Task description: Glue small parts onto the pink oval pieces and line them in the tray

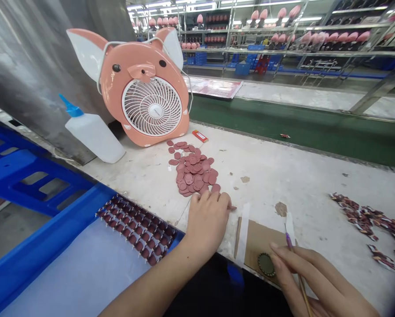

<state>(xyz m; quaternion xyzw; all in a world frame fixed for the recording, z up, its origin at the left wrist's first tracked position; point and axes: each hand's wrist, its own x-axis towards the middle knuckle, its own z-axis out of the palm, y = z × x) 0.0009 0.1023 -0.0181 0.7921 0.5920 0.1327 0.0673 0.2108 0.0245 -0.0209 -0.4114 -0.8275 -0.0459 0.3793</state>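
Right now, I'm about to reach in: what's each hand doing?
Left hand: fingers curled down by the disc pile; whether it grips one can't be told.
Right hand: holding a thin brush-like tool.

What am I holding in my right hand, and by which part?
Your right hand holds a slim tool by its shaft, near the purple section.
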